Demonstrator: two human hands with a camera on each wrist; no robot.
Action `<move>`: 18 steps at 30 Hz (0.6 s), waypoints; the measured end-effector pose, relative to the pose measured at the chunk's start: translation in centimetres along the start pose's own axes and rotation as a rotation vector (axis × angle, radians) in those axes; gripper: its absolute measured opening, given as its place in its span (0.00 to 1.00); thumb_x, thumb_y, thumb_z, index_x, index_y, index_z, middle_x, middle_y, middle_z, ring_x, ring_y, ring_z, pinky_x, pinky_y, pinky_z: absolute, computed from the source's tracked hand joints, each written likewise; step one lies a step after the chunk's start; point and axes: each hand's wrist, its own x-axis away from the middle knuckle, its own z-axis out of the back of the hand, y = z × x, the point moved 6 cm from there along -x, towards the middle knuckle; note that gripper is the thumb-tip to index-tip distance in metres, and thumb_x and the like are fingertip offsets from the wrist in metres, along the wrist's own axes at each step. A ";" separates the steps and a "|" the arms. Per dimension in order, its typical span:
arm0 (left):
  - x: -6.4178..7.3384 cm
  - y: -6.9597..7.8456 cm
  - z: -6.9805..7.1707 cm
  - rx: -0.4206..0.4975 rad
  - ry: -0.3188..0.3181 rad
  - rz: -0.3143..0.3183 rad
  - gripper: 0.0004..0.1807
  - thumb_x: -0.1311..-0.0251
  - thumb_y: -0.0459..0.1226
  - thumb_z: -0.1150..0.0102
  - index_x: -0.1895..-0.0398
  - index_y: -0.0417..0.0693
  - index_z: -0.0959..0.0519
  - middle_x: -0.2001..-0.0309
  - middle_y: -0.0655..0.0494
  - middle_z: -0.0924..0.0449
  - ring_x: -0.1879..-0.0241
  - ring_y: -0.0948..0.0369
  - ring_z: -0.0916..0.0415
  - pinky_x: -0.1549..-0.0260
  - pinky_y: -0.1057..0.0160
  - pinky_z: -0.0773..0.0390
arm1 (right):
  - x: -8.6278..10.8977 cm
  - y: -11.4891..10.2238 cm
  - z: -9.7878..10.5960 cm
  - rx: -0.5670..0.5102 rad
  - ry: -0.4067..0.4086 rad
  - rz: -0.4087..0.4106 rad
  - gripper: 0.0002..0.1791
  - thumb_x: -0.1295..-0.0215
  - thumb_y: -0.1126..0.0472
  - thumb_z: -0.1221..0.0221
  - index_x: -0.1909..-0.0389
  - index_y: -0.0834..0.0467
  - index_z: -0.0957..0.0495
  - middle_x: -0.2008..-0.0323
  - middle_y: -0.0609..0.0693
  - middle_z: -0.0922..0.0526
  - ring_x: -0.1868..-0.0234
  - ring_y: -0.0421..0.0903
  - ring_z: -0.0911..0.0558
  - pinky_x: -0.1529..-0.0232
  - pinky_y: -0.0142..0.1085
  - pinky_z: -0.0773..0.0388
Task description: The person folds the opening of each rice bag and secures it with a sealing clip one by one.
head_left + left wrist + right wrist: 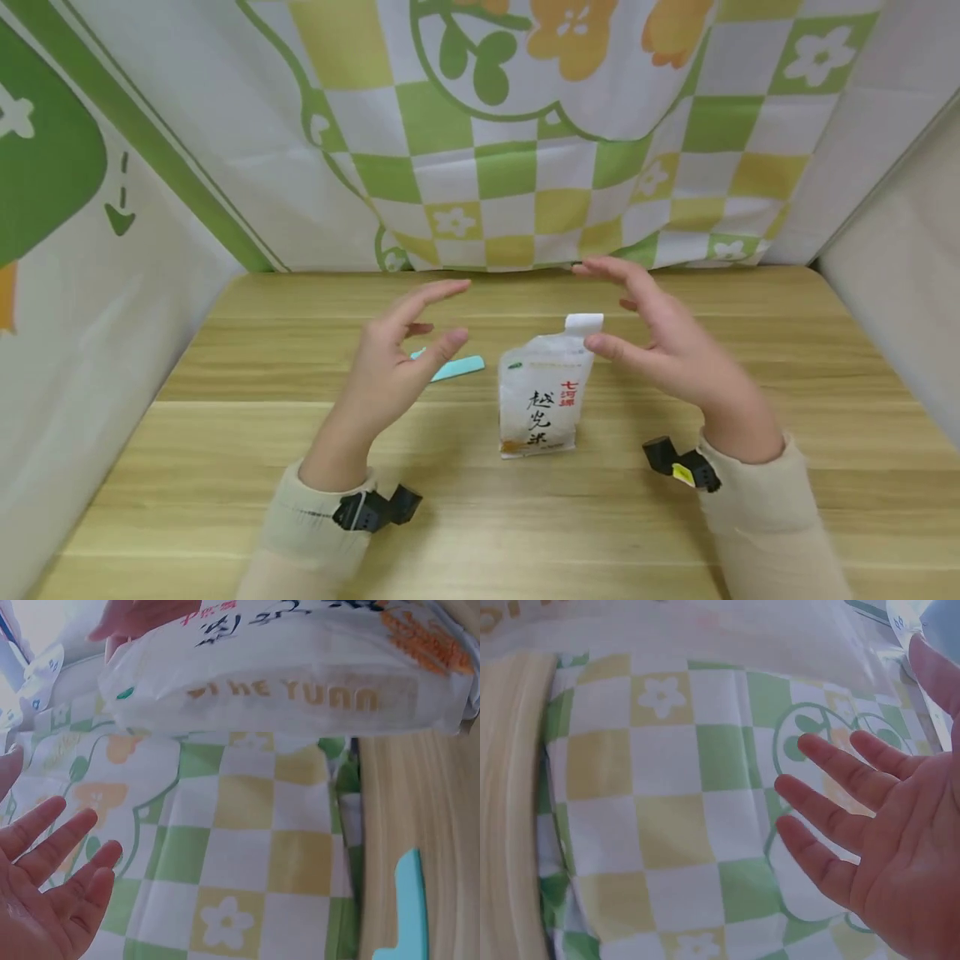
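A white rice bag with black and red characters stands upright on the wooden table, its top flap sticking up at the right. To its left, my left hand is raised with fingers spread and holds nothing. My right hand is on the other side, fingers loosely extended; its thumb overlaps the bag's upper right edge, and I cannot tell whether they touch. A teal strip, perhaps a bag clip, lies beyond the left hand, partly hidden by it. The left wrist view shows the bag's side and an angled teal piece.
The wooden table runs back to a hanging checked cloth in green, yellow and white. Pale fabric walls stand at the left and right. Black cameras are strapped on both wrists.
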 end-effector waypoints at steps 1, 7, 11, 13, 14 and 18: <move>0.0 0.0 -0.3 0.002 -0.015 0.005 0.25 0.37 0.36 0.35 0.36 0.53 0.24 0.37 0.57 0.22 0.36 0.63 0.28 0.49 0.53 0.21 | -0.1 0.1 -0.3 -0.036 0.009 -0.003 0.37 0.35 0.67 0.37 0.28 0.52 0.41 0.30 0.49 0.31 0.29 0.45 0.34 0.36 0.54 0.34; -0.1 -0.6 -2.2 0.000 -0.088 0.043 0.23 0.42 0.38 0.30 0.42 0.54 0.20 0.44 0.59 0.17 0.44 0.61 0.23 0.57 0.58 0.20 | -0.7 1.0 -1.6 -0.381 0.049 -0.010 0.26 0.38 0.75 0.39 0.40 0.63 0.34 0.48 0.52 0.21 0.44 0.45 0.23 0.53 0.34 0.24; 0.0 -1.0 -3.0 0.020 -0.136 0.093 0.17 0.41 0.39 0.30 0.48 0.53 0.16 0.50 0.62 0.14 0.47 0.60 0.20 0.57 0.58 0.19 | -1.1 1.6 -3.0 -0.611 -0.009 -0.031 0.19 0.36 0.76 0.41 0.47 0.60 0.30 0.56 0.50 0.21 0.55 0.44 0.21 0.63 0.31 0.21; 0.2 -1.2 -3.4 0.029 -0.158 0.116 0.14 0.41 0.40 0.30 0.51 0.53 0.15 0.52 0.63 0.13 0.49 0.61 0.18 0.57 0.58 0.19 | -1.2 1.8 -3.6 -0.645 -0.052 -0.059 0.15 0.35 0.73 0.40 0.51 0.59 0.27 0.60 0.49 0.20 0.61 0.41 0.20 0.66 0.32 0.20; 0.2 -1.3 -3.5 0.032 -0.167 0.125 0.13 0.42 0.40 0.30 0.52 0.53 0.14 0.53 0.63 0.13 0.50 0.62 0.18 0.58 0.58 0.19 | -1.2 1.9 -3.9 -0.647 -0.071 -0.069 0.13 0.35 0.73 0.40 0.52 0.59 0.26 0.61 0.47 0.19 0.63 0.40 0.20 0.67 0.33 0.19; 0.3 -1.4 -4.1 0.050 -0.188 0.124 0.11 0.42 0.39 0.30 0.56 0.52 0.14 0.57 0.61 0.12 0.56 0.64 0.18 0.62 0.60 0.18 | -1.4 1.7 -4.5 -0.575 -0.095 -0.072 0.08 0.34 0.71 0.39 0.56 0.66 0.22 0.67 0.45 0.16 0.69 0.40 0.19 0.68 0.35 0.18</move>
